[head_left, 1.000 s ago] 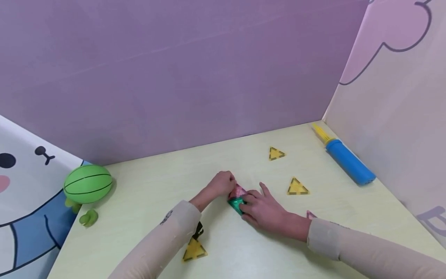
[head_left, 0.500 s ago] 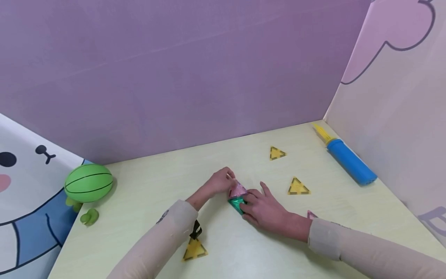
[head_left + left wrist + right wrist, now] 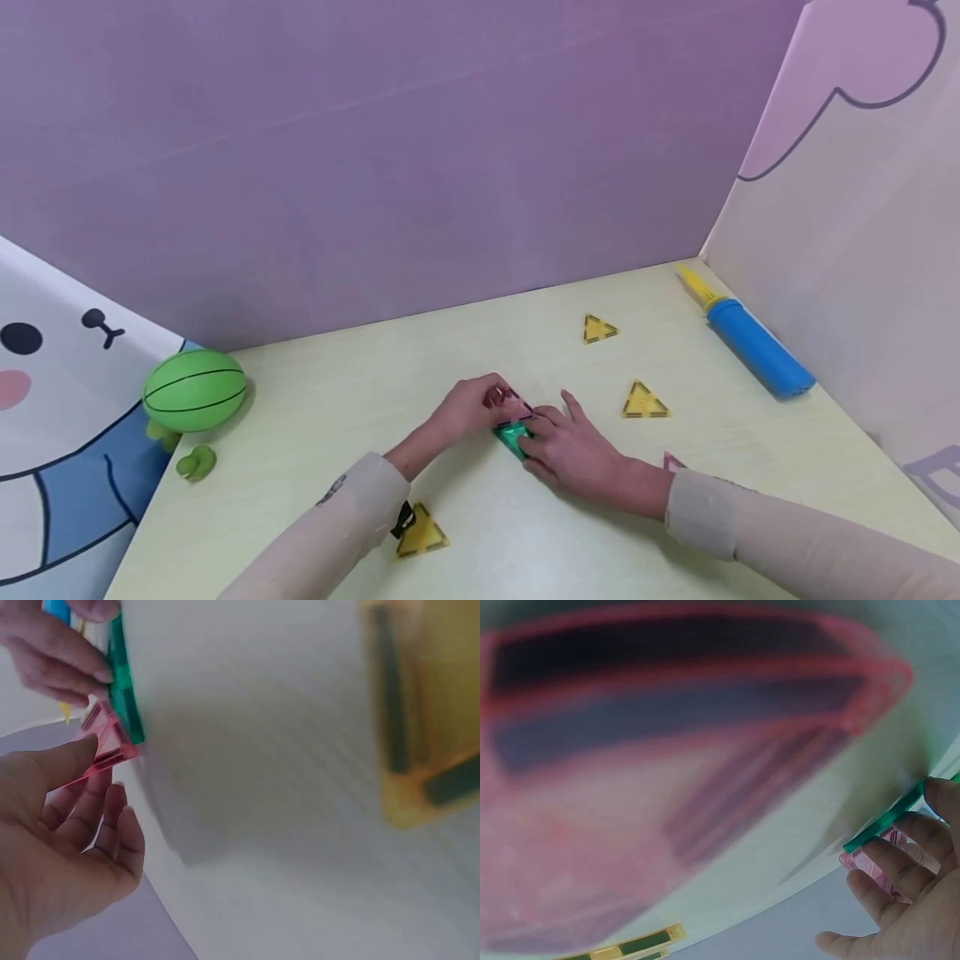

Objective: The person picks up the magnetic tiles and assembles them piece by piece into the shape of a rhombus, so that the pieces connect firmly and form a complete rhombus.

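My left hand (image 3: 467,410) pinches a pink translucent triangular magnetic tile (image 3: 109,739) between thumb and fingers, at its left corner. Directly below the pink tile, with edges meeting, is a green magnetic tile (image 3: 513,439). The right hand (image 3: 573,454) holds the green tile, thumb on one side and fingers on the other, its fingertips also close to the pink one. Part of the green tile is hidden under those fingers. In the right wrist view the green tile (image 3: 889,817) shows edge-on, with pink behind it.
Yellow triangular tiles lie at the back right (image 3: 600,329), right of centre (image 3: 645,400) and beside the left forearm (image 3: 422,533). Another pink tile (image 3: 673,462) is partly under the right sleeve. A blue pump (image 3: 757,346), green ball (image 3: 195,390) and small green toy (image 3: 197,462) stand near the sides.
The left hand rose slightly off its earlier grip, then came down and now pinches the pink tile lower, with its forearm shifted left. The right hand has stayed on the green tile.
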{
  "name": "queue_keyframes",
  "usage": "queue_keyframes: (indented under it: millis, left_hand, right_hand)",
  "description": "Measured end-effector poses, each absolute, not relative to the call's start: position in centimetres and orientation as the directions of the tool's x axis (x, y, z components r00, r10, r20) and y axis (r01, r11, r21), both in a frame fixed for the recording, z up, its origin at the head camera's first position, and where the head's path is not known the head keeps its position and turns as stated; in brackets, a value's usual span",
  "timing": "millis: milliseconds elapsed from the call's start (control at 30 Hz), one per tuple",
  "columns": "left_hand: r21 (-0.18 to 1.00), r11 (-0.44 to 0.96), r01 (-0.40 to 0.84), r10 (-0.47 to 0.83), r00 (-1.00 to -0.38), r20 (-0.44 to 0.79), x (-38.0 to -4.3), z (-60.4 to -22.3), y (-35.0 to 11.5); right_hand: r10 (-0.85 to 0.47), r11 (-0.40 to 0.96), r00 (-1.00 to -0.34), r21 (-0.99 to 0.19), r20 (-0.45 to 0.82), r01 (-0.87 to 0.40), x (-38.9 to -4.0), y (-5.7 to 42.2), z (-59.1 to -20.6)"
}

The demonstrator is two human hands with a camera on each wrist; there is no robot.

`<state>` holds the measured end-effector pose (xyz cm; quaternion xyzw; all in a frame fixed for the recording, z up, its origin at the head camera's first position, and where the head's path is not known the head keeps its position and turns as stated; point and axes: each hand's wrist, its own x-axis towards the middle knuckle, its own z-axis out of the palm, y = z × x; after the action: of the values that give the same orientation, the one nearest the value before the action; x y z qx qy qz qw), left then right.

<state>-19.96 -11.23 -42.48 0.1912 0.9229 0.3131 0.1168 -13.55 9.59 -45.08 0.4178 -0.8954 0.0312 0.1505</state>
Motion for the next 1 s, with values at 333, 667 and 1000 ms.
queue_keyframes:
  millis: [333,667,1000]
  left_hand:
    - [0.466,0.786,0.406,0.453,-0.891,0.013,-19.18,-42.35,-10.85]
    - [0.410,0.815,0.408,0.453,-0.891,-0.013,-19.05,-42.40,-10.84]
    - [0.411,0.814,0.410,0.484,-0.870,-0.090,-18.99,-42.53,-11.27]
  right_hand:
    - [-0.737,0.653,-0.610,0.074,0.292,-0.753,-13.67,9.60,-45.28]
    - [-0.736,0.657,-0.619,0.069,0.274,-0.751,-13.71,9.53,-45.18]
    - [-0.722,0.671,-0.643,0.034,0.253,-0.740,-13.67,9.61,-44.95]
